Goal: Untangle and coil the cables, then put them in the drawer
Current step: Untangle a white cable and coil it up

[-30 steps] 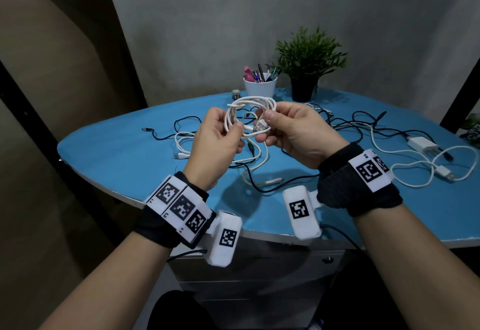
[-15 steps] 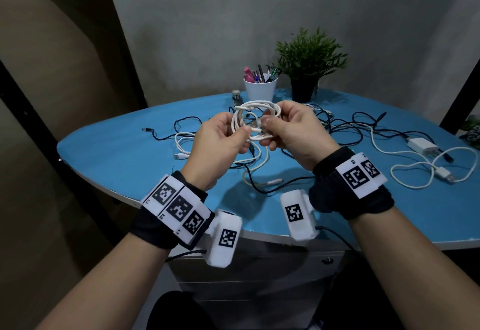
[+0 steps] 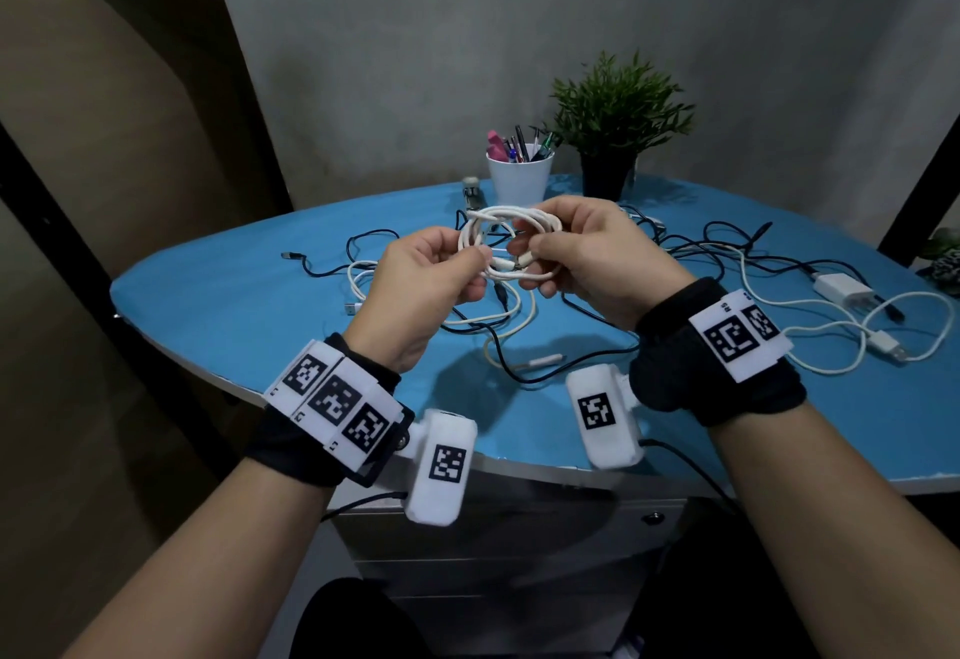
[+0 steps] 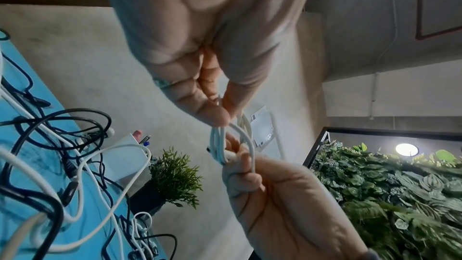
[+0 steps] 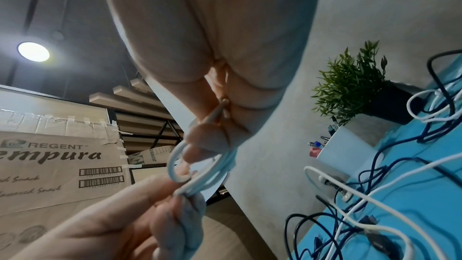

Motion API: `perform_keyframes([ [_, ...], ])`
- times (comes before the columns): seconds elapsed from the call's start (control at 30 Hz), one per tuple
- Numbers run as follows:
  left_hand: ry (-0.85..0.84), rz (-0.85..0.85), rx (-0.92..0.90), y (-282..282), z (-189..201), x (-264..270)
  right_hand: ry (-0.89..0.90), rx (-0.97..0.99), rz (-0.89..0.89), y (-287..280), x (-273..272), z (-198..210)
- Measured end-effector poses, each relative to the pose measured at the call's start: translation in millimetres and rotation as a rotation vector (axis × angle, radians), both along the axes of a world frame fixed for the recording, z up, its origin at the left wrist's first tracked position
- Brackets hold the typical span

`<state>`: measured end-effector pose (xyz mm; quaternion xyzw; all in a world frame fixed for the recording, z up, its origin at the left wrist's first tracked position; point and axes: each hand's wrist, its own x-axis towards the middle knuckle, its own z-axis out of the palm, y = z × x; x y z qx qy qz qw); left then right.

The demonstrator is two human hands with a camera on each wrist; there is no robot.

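A white cable wound into a small coil (image 3: 511, 222) hangs in the air above the blue table (image 3: 218, 305). My left hand (image 3: 475, 263) pinches the coil's left side. My right hand (image 3: 524, 248) grips the right side and holds the cable's plug end across the loops. In the left wrist view the left hand (image 4: 222, 118) pinches the strands of the coil (image 4: 218, 145). The right hand (image 5: 207, 141) in its wrist view curls round the coil (image 5: 197, 175). Loose black and white cables (image 3: 493, 326) lie tangled on the table below.
A white pen cup (image 3: 519, 178) and a potted plant (image 3: 618, 128) stand at the table's back edge. A white charger (image 3: 841, 289) with its cable lies at the right. A grey drawer unit (image 3: 519, 554) sits shut under the table's front edge.
Both hands kept hold of the coil and carried it slightly up and away from me. The right hand brought the plug end across the loops.
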<state>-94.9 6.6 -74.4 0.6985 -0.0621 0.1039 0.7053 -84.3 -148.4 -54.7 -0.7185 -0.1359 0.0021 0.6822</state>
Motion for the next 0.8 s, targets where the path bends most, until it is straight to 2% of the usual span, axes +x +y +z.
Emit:
perform_keyframes([
  [0.07, 0.008, -0.039, -0.008, 3, 1, 0, -0.012, 0.044, 0.028, -2, 0, 1],
  [0.17, 0.003, -0.076, -0.006, 5, 1, 0, -0.041, 0.007, 0.014, -4, 1, 2],
  [0.3, -0.009, -0.007, -0.026, 5, -1, 0, -0.098, -0.142, -0.017, -4, 4, 2],
  [0.5, -0.02, 0.061, 0.036, 13, -2, 2, -0.069, -0.078, -0.001, 3, 6, 0],
  [0.63, -0.073, 0.011, 0.128, 32, 1, -4, -0.004, -0.026, 0.006, 15, 13, -2],
  [0.8, -0.011, -0.099, 0.082, 67, 0, -13, 0.07, -0.029, 0.086, 40, 21, -2],
])
